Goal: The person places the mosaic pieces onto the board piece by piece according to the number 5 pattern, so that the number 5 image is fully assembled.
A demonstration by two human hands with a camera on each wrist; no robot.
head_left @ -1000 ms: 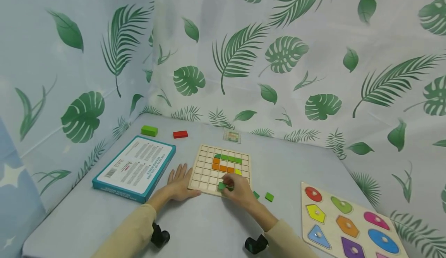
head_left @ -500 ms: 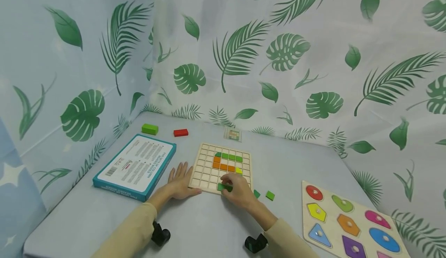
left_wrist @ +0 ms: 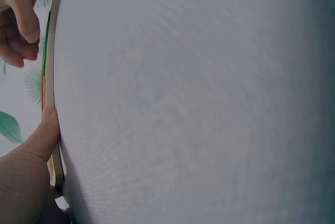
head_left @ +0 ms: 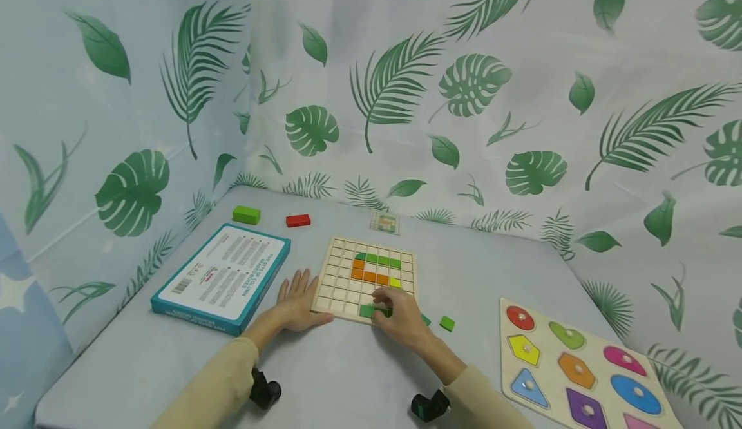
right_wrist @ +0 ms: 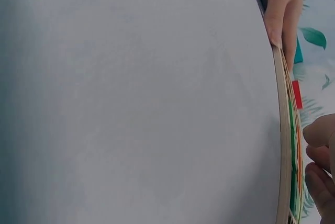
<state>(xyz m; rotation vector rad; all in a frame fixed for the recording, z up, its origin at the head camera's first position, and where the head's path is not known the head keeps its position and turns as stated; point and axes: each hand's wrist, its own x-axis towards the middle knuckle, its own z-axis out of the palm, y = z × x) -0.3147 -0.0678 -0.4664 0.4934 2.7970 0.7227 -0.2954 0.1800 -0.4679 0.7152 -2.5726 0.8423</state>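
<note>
Two hands work at a gridded board (head_left: 364, 279) on the desk (head_left: 359, 377). The right hand (head_left: 400, 318) has its fingers curled down onto a green tile (head_left: 367, 311) at the board's near edge, pinching it against the bottom row of cells; whether the tile is fully seated there is hidden by the fingers. The left hand (head_left: 298, 306) lies flat with fingers straight, holding nothing, its thumb pressed against the board's left near corner, which steadies the board. Farther up the grid sit green tiles in a row, with orange ones and a single yellow one below them. Just right of the right hand two loose green squares (head_left: 446, 323) lie on the desk. Judging from this, the step in hand is fitting the tile into a cell of the near row; the next move seems to call for pressing it level, letting go cleanly without dragging it, then reaching right for a loose square. Beyond the left hand lies a teal box (head_left: 223, 279), with a green block (head_left: 246, 214) and a red block (head_left: 298, 220) behind it, and a small card (head_left: 385, 222) near the curtain. A shape puzzle (head_left: 580, 368) lies at the right.
</note>
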